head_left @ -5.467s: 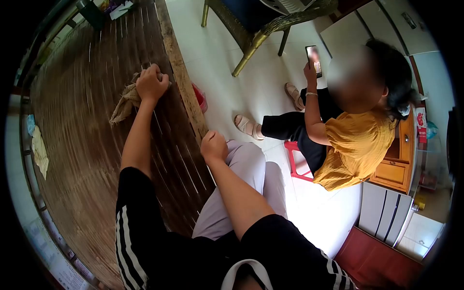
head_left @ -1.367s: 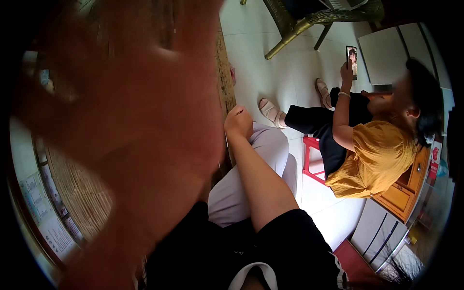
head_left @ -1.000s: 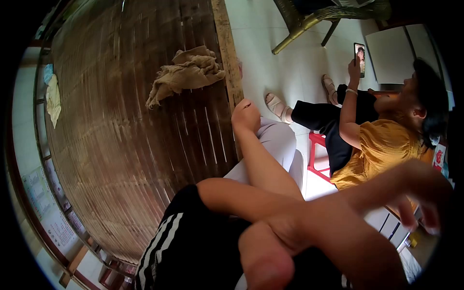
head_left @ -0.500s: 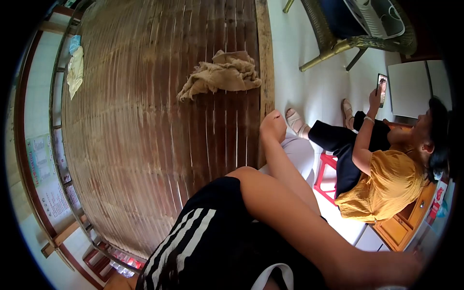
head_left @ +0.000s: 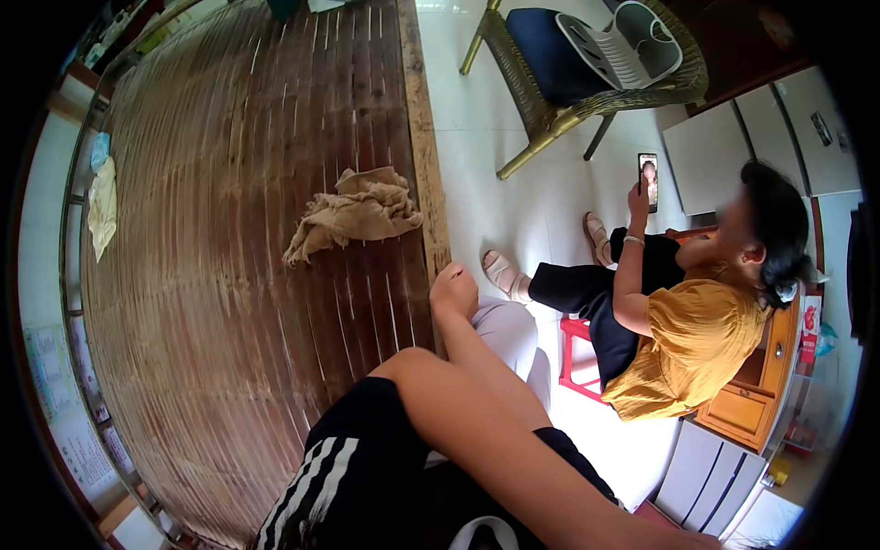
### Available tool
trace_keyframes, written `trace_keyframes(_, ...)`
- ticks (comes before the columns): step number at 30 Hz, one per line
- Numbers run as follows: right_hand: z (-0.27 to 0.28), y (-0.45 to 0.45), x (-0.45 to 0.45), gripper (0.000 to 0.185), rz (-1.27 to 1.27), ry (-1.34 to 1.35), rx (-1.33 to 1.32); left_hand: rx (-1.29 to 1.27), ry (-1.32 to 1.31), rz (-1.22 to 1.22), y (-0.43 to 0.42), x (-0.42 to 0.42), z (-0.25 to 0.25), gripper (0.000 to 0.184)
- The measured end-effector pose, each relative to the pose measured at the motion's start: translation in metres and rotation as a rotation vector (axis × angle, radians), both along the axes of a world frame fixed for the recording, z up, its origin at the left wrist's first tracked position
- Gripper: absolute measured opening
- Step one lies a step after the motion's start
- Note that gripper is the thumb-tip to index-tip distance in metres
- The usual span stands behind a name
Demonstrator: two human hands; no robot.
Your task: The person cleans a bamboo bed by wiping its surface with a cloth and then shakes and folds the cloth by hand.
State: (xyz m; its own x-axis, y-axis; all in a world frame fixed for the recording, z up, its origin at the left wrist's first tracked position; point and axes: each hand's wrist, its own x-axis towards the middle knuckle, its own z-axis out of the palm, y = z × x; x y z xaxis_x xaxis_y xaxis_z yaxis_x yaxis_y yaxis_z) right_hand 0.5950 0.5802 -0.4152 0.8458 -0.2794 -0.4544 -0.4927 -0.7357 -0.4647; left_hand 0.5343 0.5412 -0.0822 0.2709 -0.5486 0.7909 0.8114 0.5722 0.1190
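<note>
My right hand (head_left: 454,291) is curled into a loose fist at the wooden edge of the slatted bamboo bed (head_left: 220,275), just above a light grey trouser knee (head_left: 509,335). Nothing shows in its fingers, though the underside is hidden. Across the front my left forearm (head_left: 513,440) runs from a bent elbow towards the lower right, and its hand falls beyond the frame's edge. A crumpled, frayed brown cloth (head_left: 357,215) lies on the bamboo slats, apart from both hands.
A person in a yellow top (head_left: 697,339) sits on a red stool (head_left: 579,357), holding up a phone (head_left: 647,183). Behind is a wicker chair (head_left: 541,128) bearing a grey plastic rack (head_left: 632,46). A pale cloth (head_left: 103,211) lies at the bed's far left.
The whole view has shifted, so bed, cloth and seated person appear further left and lower. My left hand, blurred at the lower right edge before, has left the frame. My right hand stays curled.
</note>
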Motion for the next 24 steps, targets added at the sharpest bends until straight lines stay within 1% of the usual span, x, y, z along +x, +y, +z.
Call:
trace_keyframes(2,-0.005,-0.001,0.001,0.047,-0.016,-0.002,0.007,0.071,-0.106,0.160,0.006,-0.003,-0.015,0.028)
trace_keyframes(4,-0.008,-0.001,0.000,0.047,-0.029,-0.008,0.005,0.176,-0.244,0.431,0.009,-0.004,-0.037,0.028)
trace_keyframes(5,-0.006,-0.002,0.000,0.047,-0.041,-0.007,0.004,0.249,-0.304,0.607,0.011,-0.003,-0.049,0.027)
trace_keyframes(6,-0.004,-0.002,-0.001,0.047,-0.035,0.015,0.010,0.345,-0.355,0.803,0.014,-0.002,-0.063,0.027)
trace_keyframes(7,-0.002,-0.002,0.000,0.047,-0.030,0.034,0.021,0.495,-0.396,1.239,0.016,-0.003,-0.079,0.026)
trace_keyframes(9,0.000,-0.001,0.001,0.048,-0.052,0.020,0.041,0.896,-0.346,1.431,0.031,-0.001,-0.100,0.013)
trace_keyframes(11,0.000,-0.002,-0.001,0.048,-0.071,0.015,0.064,1.432,-0.312,1.171,0.064,-0.002,-0.103,0.010)
trace_keyframes(13,-0.008,-0.006,0.000,0.048,-0.022,0.048,0.079,1.479,-0.043,1.431,0.078,-0.019,-0.136,0.011)
trace_keyframes(14,-0.018,-0.010,0.000,0.043,-0.011,0.010,0.135,1.516,0.096,1.465,0.087,-0.027,-0.130,0.010)
trace_keyframes(15,-0.031,-0.011,0.002,0.043,-0.025,0.012,0.142,1.547,0.238,1.492,0.097,-0.035,-0.124,0.014)
trace_keyframes(17,-0.047,-0.015,-0.004,0.032,-0.040,-0.590,0.524,1.563,0.151,2.007,0.118,-0.046,-0.107,0.016)
trace_keyframes(18,-0.017,-0.018,-0.008,0.025,-0.041,-0.591,0.735,1.521,0.070,2.247,0.128,-0.049,-0.098,0.022)
trace_keyframes(19,0.037,-0.020,-0.011,0.019,-0.036,-0.592,0.951,1.455,-0.022,2.496,0.136,-0.052,-0.088,0.027)
trace_keyframes(21,0.143,-0.036,-0.041,0.015,0.075,-0.502,1.360,1.127,-0.035,2.549,0.143,-0.067,-0.061,0.035)
trace_keyframes(22,0.190,-0.043,-0.062,0.013,0.172,-0.499,1.480,1.043,-0.172,2.512,0.141,-0.077,-0.042,0.038)
trace_keyframes(23,0.236,-0.051,-0.084,0.014,0.333,-0.628,1.424,0.969,-0.302,2.462,0.135,-0.088,-0.023,0.044)
trace_keyframes(24,0.271,-0.061,-0.085,0.018,0.686,-0.892,1.353,0.826,-0.179,2.442,0.116,-0.097,-0.009,0.049)
